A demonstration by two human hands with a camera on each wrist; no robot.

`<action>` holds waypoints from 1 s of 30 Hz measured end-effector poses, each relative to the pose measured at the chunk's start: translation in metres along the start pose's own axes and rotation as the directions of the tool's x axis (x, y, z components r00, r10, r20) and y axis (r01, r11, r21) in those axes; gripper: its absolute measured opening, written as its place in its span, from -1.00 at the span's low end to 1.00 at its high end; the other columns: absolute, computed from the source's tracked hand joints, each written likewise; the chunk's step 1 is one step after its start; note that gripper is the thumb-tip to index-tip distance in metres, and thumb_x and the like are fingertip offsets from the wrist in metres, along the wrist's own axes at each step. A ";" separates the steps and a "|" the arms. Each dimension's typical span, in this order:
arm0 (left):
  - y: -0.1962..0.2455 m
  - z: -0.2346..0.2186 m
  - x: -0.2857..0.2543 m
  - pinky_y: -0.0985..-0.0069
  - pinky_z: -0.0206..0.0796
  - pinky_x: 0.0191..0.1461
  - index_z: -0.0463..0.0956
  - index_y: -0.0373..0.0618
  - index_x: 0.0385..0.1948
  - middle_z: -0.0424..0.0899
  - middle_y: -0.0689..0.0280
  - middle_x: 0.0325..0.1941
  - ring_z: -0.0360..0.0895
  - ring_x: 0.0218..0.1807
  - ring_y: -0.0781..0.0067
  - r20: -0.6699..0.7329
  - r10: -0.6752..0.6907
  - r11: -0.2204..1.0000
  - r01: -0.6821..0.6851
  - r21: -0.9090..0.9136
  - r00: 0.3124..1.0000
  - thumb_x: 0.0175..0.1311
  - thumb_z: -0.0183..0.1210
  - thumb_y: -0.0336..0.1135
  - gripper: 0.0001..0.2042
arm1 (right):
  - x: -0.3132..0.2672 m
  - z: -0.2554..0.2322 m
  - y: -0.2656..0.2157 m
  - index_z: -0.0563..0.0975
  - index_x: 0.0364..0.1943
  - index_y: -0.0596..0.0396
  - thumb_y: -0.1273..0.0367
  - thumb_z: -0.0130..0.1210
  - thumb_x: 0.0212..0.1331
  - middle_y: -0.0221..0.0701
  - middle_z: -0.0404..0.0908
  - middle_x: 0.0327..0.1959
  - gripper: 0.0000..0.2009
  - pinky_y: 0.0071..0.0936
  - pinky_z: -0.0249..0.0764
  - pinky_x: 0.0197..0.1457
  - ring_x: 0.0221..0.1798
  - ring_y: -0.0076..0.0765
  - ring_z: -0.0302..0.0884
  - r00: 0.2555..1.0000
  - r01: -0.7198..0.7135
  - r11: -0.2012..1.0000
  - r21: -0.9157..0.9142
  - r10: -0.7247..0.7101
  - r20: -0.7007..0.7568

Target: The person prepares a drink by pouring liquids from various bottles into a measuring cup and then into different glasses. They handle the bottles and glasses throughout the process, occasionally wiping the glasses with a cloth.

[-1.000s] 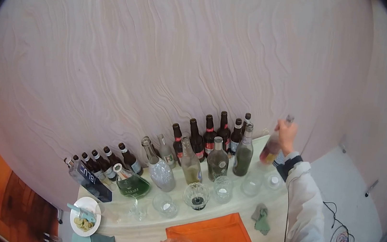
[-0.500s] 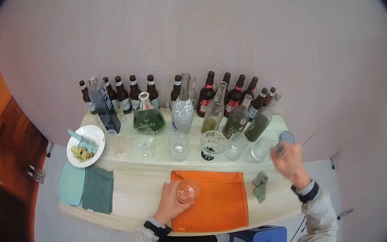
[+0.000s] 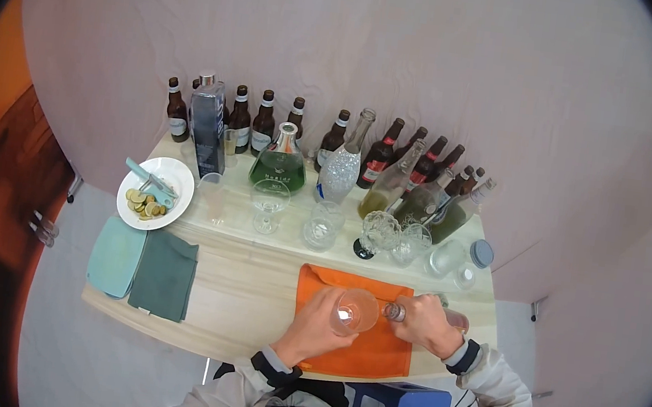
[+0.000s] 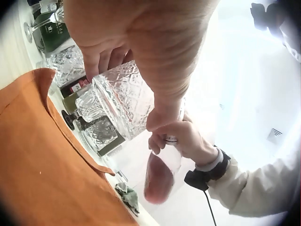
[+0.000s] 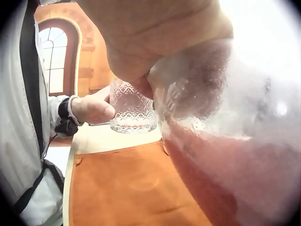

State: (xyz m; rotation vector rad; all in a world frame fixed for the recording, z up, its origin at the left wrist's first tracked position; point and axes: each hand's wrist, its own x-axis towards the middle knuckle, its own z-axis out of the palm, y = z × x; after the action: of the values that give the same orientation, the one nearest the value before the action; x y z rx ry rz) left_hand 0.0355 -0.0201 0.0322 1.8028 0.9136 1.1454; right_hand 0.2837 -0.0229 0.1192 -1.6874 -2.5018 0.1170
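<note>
In the head view my left hand (image 3: 315, 328) grips a patterned clear glass tumbler (image 3: 355, 313) above an orange cloth (image 3: 371, 362). The left wrist view shows the tumbler's cut diamond pattern, with fingers and thumb around its side. My right hand (image 3: 427, 323) holds a clear bottle (image 3: 456, 320) by the neck, tilted nearly level, its mouth close beside the tumbler's rim. Reddish-pink liquid fills part of the bottle (image 5: 235, 160) in the right wrist view; my right hand (image 5: 164, 33) hides the neck there.
Behind the cloth stand several empty-looking glasses (image 3: 323, 226) and a row of bottles (image 3: 342, 169). At left, a white plate (image 3: 179, 210) bears lime slices and a pale blue tool, near folded green cloths (image 3: 164, 275). A jar lid (image 3: 482, 253) lies at right.
My right hand has brought the bottle from the table's back right down to the tumbler, tilting it. My left hand has kept the tumbler, now over the cloth. The head view has shifted.
</note>
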 end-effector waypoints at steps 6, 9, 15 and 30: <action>-0.002 0.002 -0.003 0.15 0.37 0.37 0.32 -0.26 0.27 0.48 -0.06 0.24 0.45 0.31 -0.16 -0.002 0.024 0.999 -0.024 0.025 1.000 -0.04 0.54 -0.28 -0.22 | 0.010 -0.004 -0.005 0.62 -0.45 0.03 0.24 0.27 0.00 -0.15 0.68 -0.56 -0.82 0.02 0.61 -0.33 -0.47 0.13 0.68 0.997 0.028 0.995 -0.098 -0.021 0.071; -0.001 0.000 -0.002 0.14 0.36 0.39 0.33 -0.26 0.26 0.49 -0.05 0.25 0.45 0.32 -0.16 -0.009 0.033 0.999 -0.033 0.029 0.999 -0.03 0.53 -0.29 -0.23 | 0.012 -0.004 -0.005 0.61 -0.44 0.03 0.23 0.28 0.01 -0.15 0.68 -0.56 -0.81 0.00 0.61 -0.33 -0.47 0.12 0.69 0.996 0.032 0.993 -0.113 -0.022 0.084; 0.001 -0.002 -0.004 0.14 0.37 0.39 0.36 -0.27 0.25 0.50 -0.04 0.24 0.45 0.32 -0.15 -0.046 0.065 0.996 -0.062 0.070 0.997 -0.03 0.52 -0.31 -0.26 | 0.014 -0.007 -0.008 0.59 -0.44 0.05 0.22 0.33 -0.01 -0.17 0.67 -0.58 -0.78 -0.04 0.60 -0.37 -0.47 0.09 0.69 0.990 0.077 0.980 -0.182 -0.054 0.127; -0.004 0.002 -0.005 0.16 0.39 0.39 0.35 -0.33 0.27 0.49 -0.07 0.25 0.46 0.32 -0.15 -0.016 0.055 0.995 -0.053 0.086 0.998 -0.01 0.51 -0.32 -0.25 | 0.013 -0.010 -0.004 0.60 -0.43 0.07 0.21 0.35 -0.04 -0.22 0.69 -0.53 -0.75 -0.13 0.61 -0.37 -0.47 -0.02 0.71 0.980 0.135 0.949 -0.284 -0.086 0.180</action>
State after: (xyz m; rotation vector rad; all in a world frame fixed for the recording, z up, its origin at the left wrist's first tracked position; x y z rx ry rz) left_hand 0.0351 -0.0227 0.0262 1.8992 0.9427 1.1738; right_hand 0.2763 -0.0120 0.1306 -1.6943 -2.8534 -0.1408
